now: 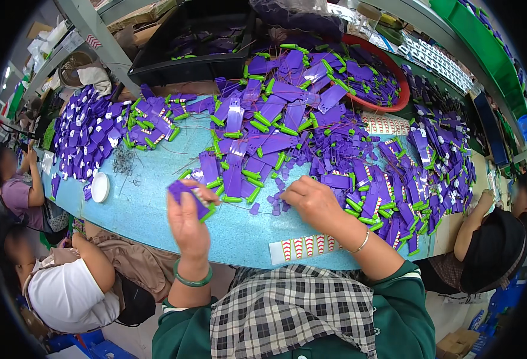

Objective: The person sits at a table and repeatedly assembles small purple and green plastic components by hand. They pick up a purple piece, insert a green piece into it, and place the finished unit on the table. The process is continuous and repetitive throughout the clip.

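My left hand [189, 226], raised over the blue tabletop, grips a purple plastic part [182, 190] with bright green ends and a striped sticker on it. The part is slightly blurred. To its right, my right hand [316, 203] reaches down with thumb and fingers pinched together. Its fingertips are at a scatter of small purple plastic pieces [270, 204]; whether one is between them cannot be made out. A thin wire runs across the table between the two hands. Below my right hand lies a white sheet of red and yellow arrow stickers [304, 247].
Heaped purple-and-green parts [257, 131] with loose wires cover the middle; more [407, 185] lie right. Purple parts [87, 134] pile up left, beside a round white lid [100, 187]. A black crate [200, 45] and a red basin [402, 90] stand behind. Co-workers sit on both sides.
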Demonstrator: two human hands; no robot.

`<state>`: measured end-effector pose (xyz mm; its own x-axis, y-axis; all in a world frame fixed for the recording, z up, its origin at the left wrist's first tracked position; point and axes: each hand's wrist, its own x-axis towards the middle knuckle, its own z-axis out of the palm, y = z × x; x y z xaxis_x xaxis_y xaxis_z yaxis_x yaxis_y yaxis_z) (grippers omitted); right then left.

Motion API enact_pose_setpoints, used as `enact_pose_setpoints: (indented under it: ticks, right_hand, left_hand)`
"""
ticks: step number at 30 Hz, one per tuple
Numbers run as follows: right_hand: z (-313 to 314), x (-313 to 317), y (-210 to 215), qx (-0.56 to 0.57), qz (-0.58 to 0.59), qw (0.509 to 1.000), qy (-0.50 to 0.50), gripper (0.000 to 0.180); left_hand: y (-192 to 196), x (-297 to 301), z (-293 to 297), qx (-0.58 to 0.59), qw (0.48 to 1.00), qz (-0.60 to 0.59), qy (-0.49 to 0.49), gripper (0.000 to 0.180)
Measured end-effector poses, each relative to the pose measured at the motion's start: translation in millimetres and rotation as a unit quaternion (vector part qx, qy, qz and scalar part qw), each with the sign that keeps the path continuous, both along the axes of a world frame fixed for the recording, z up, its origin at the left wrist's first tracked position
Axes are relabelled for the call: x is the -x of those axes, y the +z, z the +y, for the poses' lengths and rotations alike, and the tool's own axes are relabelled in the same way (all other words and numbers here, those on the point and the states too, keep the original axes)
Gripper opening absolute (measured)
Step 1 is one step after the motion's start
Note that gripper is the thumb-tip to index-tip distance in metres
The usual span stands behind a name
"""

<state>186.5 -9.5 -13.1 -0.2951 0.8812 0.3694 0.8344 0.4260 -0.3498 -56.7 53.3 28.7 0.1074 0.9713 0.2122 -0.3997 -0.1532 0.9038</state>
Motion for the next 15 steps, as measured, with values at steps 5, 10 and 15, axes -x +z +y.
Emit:
enact_pose_setpoints:
  ticks: [5,10,15]
  right_hand:
    - [-13.8,-1.5,38.4,0.114,0.253,0.96,0.025,0.021]
    - [-35.9,4.4,48.0,0.164,0.292,0.942,-0.022,0.022]
    - [-44.7,6.4,47.5,0.114,0.249,0.96,-0.063,0.023]
  left_hand:
    - [-42.0,-27.5,-25.6,0.105,0.961,0.153,-0.205,0.018]
    - [-40.1,-56.7,-49.7,-0.003,0.888,0.332,-0.317,0.018]
    - [-29.1,-59.1,-51.2,-0.095,0.869,0.37,-0.315,0.02]
